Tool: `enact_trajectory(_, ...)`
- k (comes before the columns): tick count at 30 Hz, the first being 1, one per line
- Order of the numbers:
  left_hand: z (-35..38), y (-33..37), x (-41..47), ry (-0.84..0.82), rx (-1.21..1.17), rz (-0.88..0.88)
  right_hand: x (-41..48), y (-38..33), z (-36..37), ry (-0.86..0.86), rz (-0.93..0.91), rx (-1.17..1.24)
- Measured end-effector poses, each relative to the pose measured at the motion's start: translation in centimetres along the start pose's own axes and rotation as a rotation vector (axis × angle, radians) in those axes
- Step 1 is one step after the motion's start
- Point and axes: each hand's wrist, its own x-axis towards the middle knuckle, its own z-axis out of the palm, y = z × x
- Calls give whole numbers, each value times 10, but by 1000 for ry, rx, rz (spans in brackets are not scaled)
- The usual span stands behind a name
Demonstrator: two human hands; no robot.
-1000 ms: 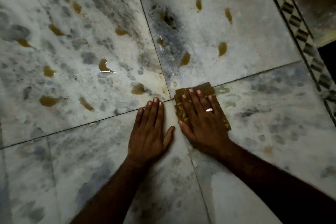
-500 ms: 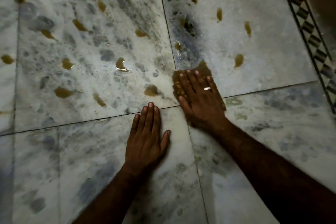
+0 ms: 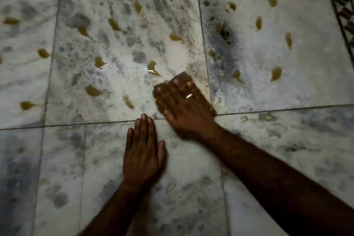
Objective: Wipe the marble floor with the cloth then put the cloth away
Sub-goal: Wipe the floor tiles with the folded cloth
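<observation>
The marble floor [image 3: 287,155] is white with grey veins and dotted with several brown wet spots, such as one spot [image 3: 153,67] just beyond my right fingertips. My right hand [image 3: 183,107], wearing a ring, presses flat on a brownish-yellow cloth [image 3: 183,78]; only the cloth's far edge and left side show under the fingers. My left hand [image 3: 142,151] lies flat on the floor, palm down, fingers together, just left of and nearer than the right hand, holding nothing.
Dark tile joints cross near my hands [image 3: 268,110]. A dark grey stain [image 3: 226,34] marks the tile beyond the cloth. A patterned black-and-white border strip [image 3: 342,11] runs along the far right edge.
My right hand has pushed the cloth away from me and leftward, across the tile joint onto the far-left tile, wiping away a brown spot there. My left hand stays planted.
</observation>
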Motion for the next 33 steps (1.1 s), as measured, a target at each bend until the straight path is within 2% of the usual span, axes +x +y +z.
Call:
enact_trajectory(5,-4,-15,-3,-19,-6,-25,-9,54,-12,-45,290,-72)
enact_trajectory(8,-7,-34,-7,-30,-4,-67,-57,31,-18,-19,465,-70)
enact_trajectory(10,-8,-44,-12,-33,-3,-95,-86,-9,-15,-28,376,-83)
enact_trajectory(13,-10,-59,-16,-23,-17,-126,-88,-69,-6,-61,72,37)
enact_trajectory(16,-8,-75,-11,7,3,-135,-38,-92,3,-63,-194,98)
enact_trajectory(19,-6,-84,-4,15,24,-203,31,-92,8,-73,-276,93)
enact_trajectory(21,-8,-85,-2,-3,15,-226,72,-84,8,-113,-263,72)
enact_trajectory(25,-9,-84,-2,-21,4,-227,99,-30,6,-116,-73,-22)
enact_trajectory(28,-10,-83,0,-28,-9,-246,59,18,0,-155,113,-113)
enact_trajectory(30,-10,-83,-1,-25,-34,-260,21,19,-9,-117,236,-97)
enact_trajectory(31,-10,-83,-1,-23,-45,-263,2,8,-12,-94,268,-73)
enact_trajectory(33,-10,-82,0,-13,-51,-267,-27,-23,-13,-85,211,-39)
